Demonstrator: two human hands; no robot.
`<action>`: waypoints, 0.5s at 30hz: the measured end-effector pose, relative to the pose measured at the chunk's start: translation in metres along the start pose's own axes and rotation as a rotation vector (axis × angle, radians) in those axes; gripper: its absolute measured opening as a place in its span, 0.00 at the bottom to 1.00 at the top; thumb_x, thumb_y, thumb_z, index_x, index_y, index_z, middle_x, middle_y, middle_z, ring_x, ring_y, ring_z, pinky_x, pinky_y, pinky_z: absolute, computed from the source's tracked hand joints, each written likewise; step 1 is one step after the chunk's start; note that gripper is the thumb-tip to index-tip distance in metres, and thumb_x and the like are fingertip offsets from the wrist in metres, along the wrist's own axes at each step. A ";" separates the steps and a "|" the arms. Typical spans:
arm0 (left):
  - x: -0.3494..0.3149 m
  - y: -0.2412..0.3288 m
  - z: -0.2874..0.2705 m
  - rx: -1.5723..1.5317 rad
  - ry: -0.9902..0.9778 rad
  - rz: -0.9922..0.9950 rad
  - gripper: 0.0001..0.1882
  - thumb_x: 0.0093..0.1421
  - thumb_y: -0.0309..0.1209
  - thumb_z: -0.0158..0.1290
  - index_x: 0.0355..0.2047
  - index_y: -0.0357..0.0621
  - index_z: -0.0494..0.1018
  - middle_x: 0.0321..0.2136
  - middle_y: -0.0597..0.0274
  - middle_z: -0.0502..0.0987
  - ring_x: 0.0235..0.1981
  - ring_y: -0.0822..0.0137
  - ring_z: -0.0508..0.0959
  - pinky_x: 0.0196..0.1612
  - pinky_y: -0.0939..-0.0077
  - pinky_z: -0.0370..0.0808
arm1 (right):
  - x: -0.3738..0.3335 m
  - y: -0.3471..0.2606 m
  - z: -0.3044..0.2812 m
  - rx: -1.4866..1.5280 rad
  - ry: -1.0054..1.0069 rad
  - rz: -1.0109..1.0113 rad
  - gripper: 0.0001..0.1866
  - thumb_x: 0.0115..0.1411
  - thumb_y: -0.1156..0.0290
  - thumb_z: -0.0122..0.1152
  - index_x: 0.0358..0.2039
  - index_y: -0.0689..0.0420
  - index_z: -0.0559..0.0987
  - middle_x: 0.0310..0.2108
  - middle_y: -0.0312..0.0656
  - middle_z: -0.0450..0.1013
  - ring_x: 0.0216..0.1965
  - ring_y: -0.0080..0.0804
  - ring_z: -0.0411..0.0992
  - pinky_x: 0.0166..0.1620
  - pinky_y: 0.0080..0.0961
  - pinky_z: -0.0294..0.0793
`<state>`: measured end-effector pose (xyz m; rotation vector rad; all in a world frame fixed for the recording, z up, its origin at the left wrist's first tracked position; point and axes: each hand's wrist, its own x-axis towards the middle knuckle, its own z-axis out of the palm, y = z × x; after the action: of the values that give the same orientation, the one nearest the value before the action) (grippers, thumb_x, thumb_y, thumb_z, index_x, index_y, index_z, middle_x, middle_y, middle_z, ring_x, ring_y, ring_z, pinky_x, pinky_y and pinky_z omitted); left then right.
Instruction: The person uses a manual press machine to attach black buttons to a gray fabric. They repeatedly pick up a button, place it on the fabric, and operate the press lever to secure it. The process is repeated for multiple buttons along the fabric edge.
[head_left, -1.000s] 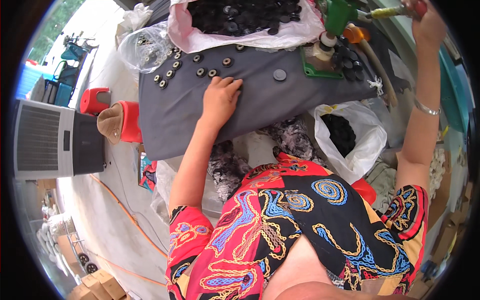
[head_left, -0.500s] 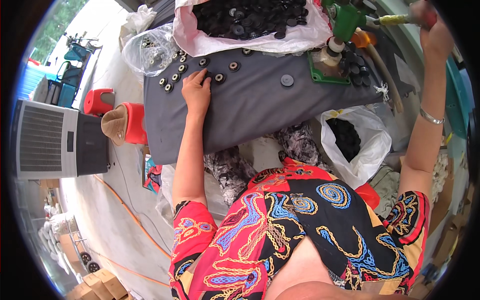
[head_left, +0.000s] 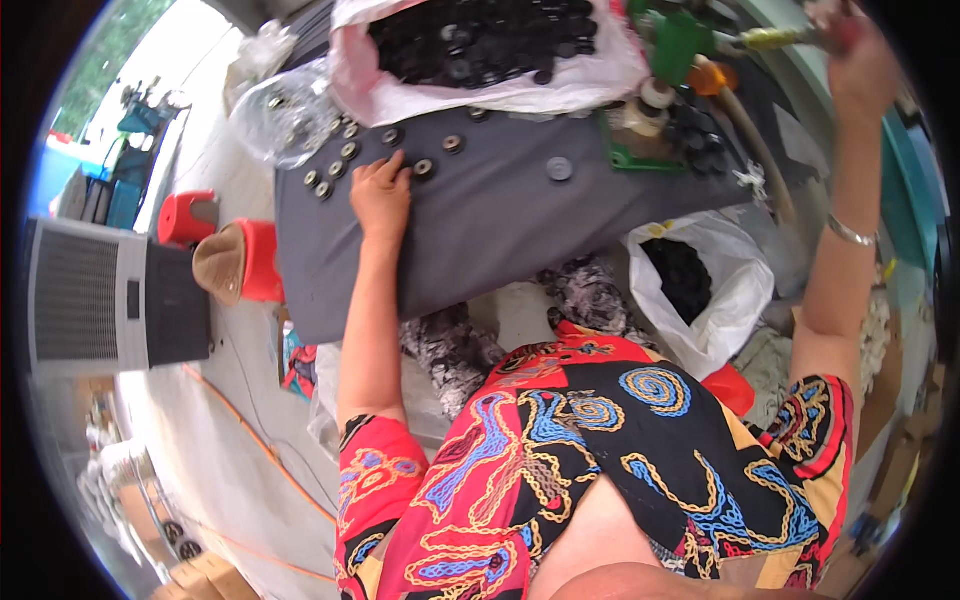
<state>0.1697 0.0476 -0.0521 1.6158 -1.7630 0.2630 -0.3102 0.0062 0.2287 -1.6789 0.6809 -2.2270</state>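
Observation:
My left hand (head_left: pixel 381 200) is over the dark grey cloth of the table (head_left: pixel 480 220), fingers bent and drawn together among several round black pieces with metal centres (head_left: pixel 424 169). Whatever lies under its fingertips is too small and blurred to make out. High on the right, my right hand (head_left: pixel 862 70) is closed round the end of a lever (head_left: pixel 775 39), near a red knob; motion blurs it. That lever runs to a green hand press (head_left: pixel 676 45), whose base stands on the table. A lone grey disc (head_left: pixel 559 168) lies between my left hand and the press.
An open white sack (head_left: pixel 350 70) of black discs stands at the back, beside a clear bag (head_left: pixel 285 115) of small parts. Black pieces (head_left: pixel 700 140) lie next to the press. Below the table edge hangs a white bag (head_left: pixel 735 270). Red stools (head_left: pixel 262 262) stand left.
The whole view has shifted slightly left and down. My left hand stays by the same pieces, its fingers a little more drawn in. My right hand is still on the lever, slightly higher.

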 end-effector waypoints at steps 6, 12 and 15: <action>0.013 0.116 -0.002 -0.375 0.054 0.058 0.16 0.51 0.26 0.63 0.42 0.43 0.80 0.33 0.58 0.80 0.32 0.66 0.77 0.38 0.73 0.75 | -0.004 -0.004 -0.004 -0.022 -0.100 0.032 0.11 0.59 0.71 0.42 0.30 0.63 0.74 0.14 0.39 0.64 0.12 0.26 0.62 0.18 0.21 0.63; 0.030 0.242 0.053 -0.717 -0.082 0.125 0.25 0.46 0.26 0.65 0.46 0.38 0.75 0.35 0.50 0.79 0.36 0.57 0.80 0.42 0.68 0.76 | -0.007 -0.011 -0.002 -0.031 -0.091 0.082 0.11 0.58 0.73 0.43 0.29 0.64 0.74 0.14 0.40 0.65 0.12 0.26 0.63 0.16 0.21 0.63; 0.043 0.268 0.082 -0.648 -0.131 0.139 0.26 0.45 0.27 0.65 0.47 0.38 0.73 0.36 0.51 0.78 0.38 0.56 0.79 0.43 0.65 0.75 | -0.005 -0.015 -0.006 -0.057 -0.089 0.086 0.11 0.58 0.73 0.43 0.29 0.64 0.74 0.14 0.40 0.65 0.12 0.26 0.63 0.17 0.21 0.63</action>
<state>-0.1072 0.0178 -0.0009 1.0615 -1.8074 -0.3327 -0.3139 0.0230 0.2313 -1.7297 0.7862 -2.0799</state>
